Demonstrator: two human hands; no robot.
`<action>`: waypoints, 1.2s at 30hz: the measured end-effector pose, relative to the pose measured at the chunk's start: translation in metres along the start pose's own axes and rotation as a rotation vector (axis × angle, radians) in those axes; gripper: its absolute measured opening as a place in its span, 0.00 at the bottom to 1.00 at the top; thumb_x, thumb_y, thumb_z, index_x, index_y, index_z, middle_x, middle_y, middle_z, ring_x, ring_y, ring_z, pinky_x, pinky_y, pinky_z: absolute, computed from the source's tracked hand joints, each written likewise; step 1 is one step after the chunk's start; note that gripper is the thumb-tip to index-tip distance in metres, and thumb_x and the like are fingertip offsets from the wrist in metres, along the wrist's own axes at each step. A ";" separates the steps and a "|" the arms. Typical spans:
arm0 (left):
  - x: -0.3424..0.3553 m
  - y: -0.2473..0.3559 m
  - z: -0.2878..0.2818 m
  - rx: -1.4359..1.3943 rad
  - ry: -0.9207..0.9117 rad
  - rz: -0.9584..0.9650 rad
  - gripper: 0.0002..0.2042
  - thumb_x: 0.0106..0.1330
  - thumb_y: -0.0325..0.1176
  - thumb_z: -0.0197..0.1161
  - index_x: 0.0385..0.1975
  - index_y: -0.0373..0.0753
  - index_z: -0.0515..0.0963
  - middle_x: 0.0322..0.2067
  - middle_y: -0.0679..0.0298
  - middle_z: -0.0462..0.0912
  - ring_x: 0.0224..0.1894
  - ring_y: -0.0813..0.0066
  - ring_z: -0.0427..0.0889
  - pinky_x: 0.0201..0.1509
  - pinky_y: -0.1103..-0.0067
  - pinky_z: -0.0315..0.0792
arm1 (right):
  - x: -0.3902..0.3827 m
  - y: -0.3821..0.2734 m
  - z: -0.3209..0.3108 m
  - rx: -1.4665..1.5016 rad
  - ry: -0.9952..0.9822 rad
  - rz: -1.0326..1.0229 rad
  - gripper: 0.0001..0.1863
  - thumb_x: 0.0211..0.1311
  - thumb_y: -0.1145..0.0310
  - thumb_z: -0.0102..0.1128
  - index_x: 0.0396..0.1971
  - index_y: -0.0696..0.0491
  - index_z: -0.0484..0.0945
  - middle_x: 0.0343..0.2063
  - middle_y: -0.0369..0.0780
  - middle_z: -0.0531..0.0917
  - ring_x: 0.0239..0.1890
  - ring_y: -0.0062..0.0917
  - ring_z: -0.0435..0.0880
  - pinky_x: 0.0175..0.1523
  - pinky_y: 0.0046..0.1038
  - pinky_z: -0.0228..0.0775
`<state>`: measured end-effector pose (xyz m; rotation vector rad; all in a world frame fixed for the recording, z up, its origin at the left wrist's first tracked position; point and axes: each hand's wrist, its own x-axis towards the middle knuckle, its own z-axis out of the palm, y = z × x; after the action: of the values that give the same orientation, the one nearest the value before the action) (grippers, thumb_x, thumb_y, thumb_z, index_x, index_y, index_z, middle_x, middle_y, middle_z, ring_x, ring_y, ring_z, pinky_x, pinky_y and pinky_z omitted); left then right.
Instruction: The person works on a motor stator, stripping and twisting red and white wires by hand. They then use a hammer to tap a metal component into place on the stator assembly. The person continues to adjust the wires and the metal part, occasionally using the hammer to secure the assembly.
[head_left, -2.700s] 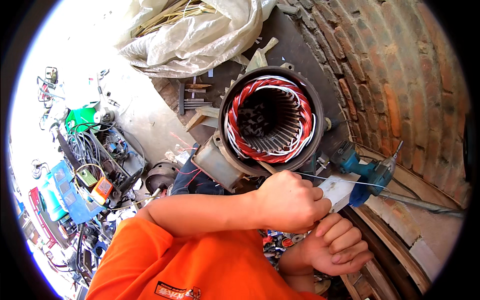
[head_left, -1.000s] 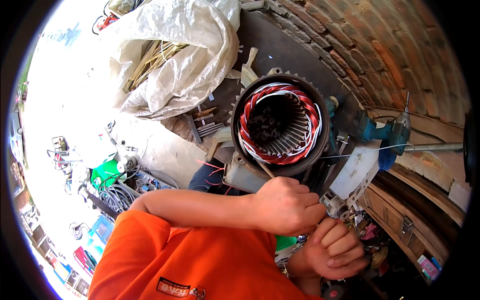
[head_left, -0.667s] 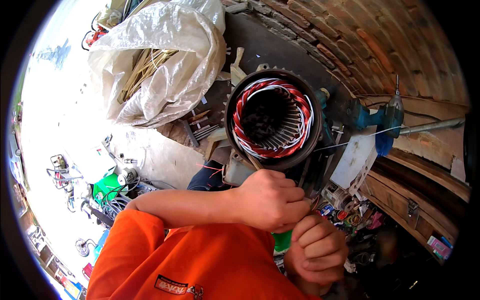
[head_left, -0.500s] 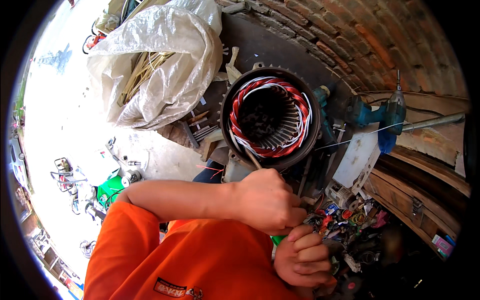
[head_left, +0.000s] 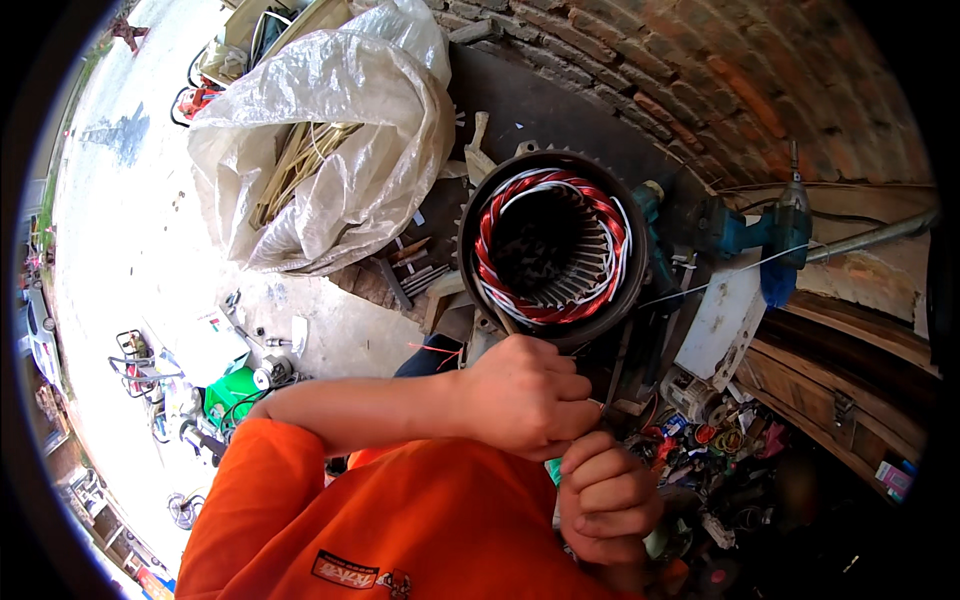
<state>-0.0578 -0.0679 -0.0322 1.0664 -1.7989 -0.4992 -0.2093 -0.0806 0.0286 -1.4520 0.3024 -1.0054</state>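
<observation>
A motor stator (head_left: 642, 262) in a dark round housing faces up in front of me. Its ring of red winding wire (head_left: 486, 262) is bound with white cord, around a slotted, hollow core. My left hand (head_left: 527, 397) is closed in a fist just below the housing. From that fist a thin brown strip or sleeve (head_left: 508, 322) runs to the lower left of the winding. My right hand (head_left: 610, 498) is curled closed below and to the right, with its fingertips against or very near the left fist. What lies inside its fingers is hidden.
A translucent plastic bag (head_left: 390, 190) of tan strips stands at the left. Teal power tools (head_left: 745, 230) and a white panel (head_left: 722, 325) lie to the right, before a brick wall (head_left: 640, 60). Mixed scrap (head_left: 710, 440) is heaped at the lower right. Pink-red leads (head_left: 440, 352) stick out below the housing.
The view has shifted slightly, so the stator and bag sit lower and to the right. Both hands stay closed and near each other, the right one a little higher and more upright.
</observation>
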 end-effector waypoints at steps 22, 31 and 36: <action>-0.041 0.020 -0.068 0.414 0.045 -0.515 0.23 0.44 0.34 0.77 0.39 0.36 0.75 0.35 0.56 0.73 0.34 0.62 0.77 0.32 0.74 0.72 | -0.006 -0.059 -0.086 0.316 0.484 0.007 0.30 0.74 0.48 0.28 0.12 0.47 0.59 0.13 0.33 0.60 0.15 0.18 0.55 0.24 0.22 0.52; -0.022 0.006 -0.088 0.664 -0.376 -0.690 0.25 0.51 0.51 0.69 0.41 0.41 0.72 0.29 0.62 0.72 0.31 0.62 0.79 0.26 0.69 0.70 | 0.003 -0.036 -0.114 0.494 0.488 0.002 0.30 0.73 0.43 0.23 0.17 0.48 0.60 0.15 0.35 0.61 0.15 0.19 0.54 0.24 0.24 0.54; 0.000 0.007 -0.087 0.723 -0.532 -0.794 0.24 0.49 0.50 0.70 0.39 0.40 0.72 0.27 0.60 0.76 0.28 0.57 0.79 0.28 0.66 0.71 | 0.047 -0.022 -0.109 0.087 0.523 0.329 0.14 0.71 0.60 0.46 0.37 0.57 0.69 0.17 0.32 0.63 0.17 0.14 0.62 0.19 0.21 0.61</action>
<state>0.0157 -0.0542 0.0129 2.3676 -2.0108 -0.6522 -0.2692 -0.1836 0.0487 -0.9992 0.8371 -1.0969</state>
